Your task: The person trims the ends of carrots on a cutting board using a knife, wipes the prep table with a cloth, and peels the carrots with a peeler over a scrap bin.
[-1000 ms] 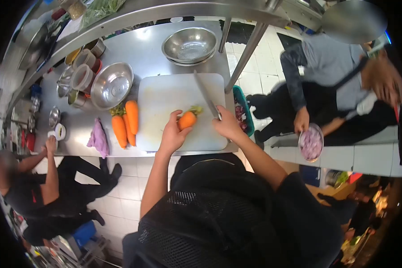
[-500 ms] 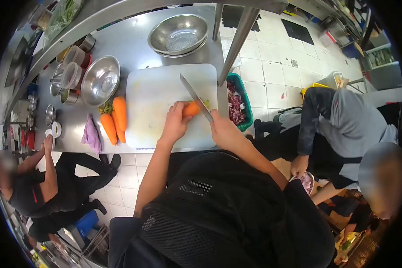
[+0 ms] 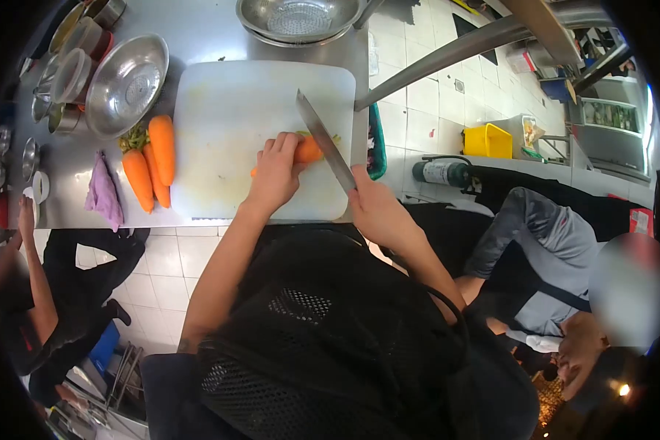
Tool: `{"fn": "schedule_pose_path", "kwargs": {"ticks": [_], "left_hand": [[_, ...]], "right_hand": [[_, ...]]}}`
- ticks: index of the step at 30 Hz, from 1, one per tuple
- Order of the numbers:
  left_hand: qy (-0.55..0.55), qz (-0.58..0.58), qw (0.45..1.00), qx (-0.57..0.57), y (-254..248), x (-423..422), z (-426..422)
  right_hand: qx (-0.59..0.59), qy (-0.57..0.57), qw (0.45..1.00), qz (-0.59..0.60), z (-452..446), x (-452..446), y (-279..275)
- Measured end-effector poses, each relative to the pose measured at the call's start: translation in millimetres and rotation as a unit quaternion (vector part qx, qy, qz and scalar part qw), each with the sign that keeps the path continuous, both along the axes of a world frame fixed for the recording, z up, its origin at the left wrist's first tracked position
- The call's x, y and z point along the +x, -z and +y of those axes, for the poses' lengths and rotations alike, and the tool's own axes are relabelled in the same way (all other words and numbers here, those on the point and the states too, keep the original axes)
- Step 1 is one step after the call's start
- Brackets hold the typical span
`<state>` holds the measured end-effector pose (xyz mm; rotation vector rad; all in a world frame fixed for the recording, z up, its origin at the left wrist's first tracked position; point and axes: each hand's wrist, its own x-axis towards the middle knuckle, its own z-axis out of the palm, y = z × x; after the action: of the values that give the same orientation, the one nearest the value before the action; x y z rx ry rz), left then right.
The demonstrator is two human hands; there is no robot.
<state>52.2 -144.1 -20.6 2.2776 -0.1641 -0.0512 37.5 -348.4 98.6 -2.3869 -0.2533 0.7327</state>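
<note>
My left hand is closed around a carrot that lies on the white cutting board, its stem end pointing right. In my right hand is the handle of a long knife. The blade slants up and to the left, across the carrot's right end; I cannot tell whether it has cut in. Several whole carrots lie on the steel table just left of the board. Beside them is a crumpled purple cloth.
A tilted steel bowl and lidded tubs stand at the left. Stacked perforated steel bowls are behind the board. A table post rises at the right, near a green basket. Co-workers stand on both sides.
The view has shifted, so the table sits higher and further left. My left hand still holds the carrot and the knife stays across its end. The co-worker at right has moved; the basket is mostly hidden.
</note>
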Motion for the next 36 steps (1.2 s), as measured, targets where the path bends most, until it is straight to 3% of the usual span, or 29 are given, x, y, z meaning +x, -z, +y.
{"fn": "schedule_pose_path", "kwargs": {"ticks": [6, 15, 17, 19, 23, 25, 26, 28, 29, 30, 32, 36], "left_hand": [[0.012, 0.011, 1.000, 0.003, -1, 0, -1], [0.024, -0.004, 0.999, -0.022, 21, 2, 4], [0.029, 0.012, 0.999, -0.043, 19, -1, -6], [0.013, -0.032, 0.992, 0.125, -1, -1, -18], [0.058, -0.050, 0.980, 0.186, -23, 14, -14], [-0.061, -0.037, 0.996, 0.057, -57, 8, -4], [-0.063, -0.044, 0.995, 0.060, -57, 5, 7], [-0.104, -0.042, 0.978, -0.179, -44, 1, 41], [-0.133, 0.016, 0.964, -0.230, -22, -2, 60], [-0.173, 0.007, 0.961, -0.216, -14, -5, 75], [-0.094, 0.044, 0.989, -0.103, 8, -24, 92], [-0.143, 0.067, 0.978, -0.138, 13, -41, 84]], "right_hand": [[-0.044, -0.019, 0.999, 0.024, 7, 2, 8], [0.023, 0.078, 0.992, -0.091, 36, 34, 110], [0.047, 0.037, 0.992, -0.113, 32, 31, 116], [0.065, 0.049, 0.993, -0.091, 32, 28, 118], [0.106, 0.052, 0.991, -0.064, 13, 43, 127], [0.105, 0.057, 0.990, -0.079, 13, 39, 117], [0.101, 0.055, 0.989, -0.089, 13, 38, 109], [0.145, 0.110, 0.963, -0.198, 16, 22, 91], [0.122, 0.123, 0.967, -0.187, 19, 20, 73], [0.098, 0.123, 0.974, -0.160, 21, 14, 59], [0.118, 0.131, 0.981, -0.079, 22, 9, 63], [0.062, 0.083, 0.994, -0.026, 26, -14, 55]]}}
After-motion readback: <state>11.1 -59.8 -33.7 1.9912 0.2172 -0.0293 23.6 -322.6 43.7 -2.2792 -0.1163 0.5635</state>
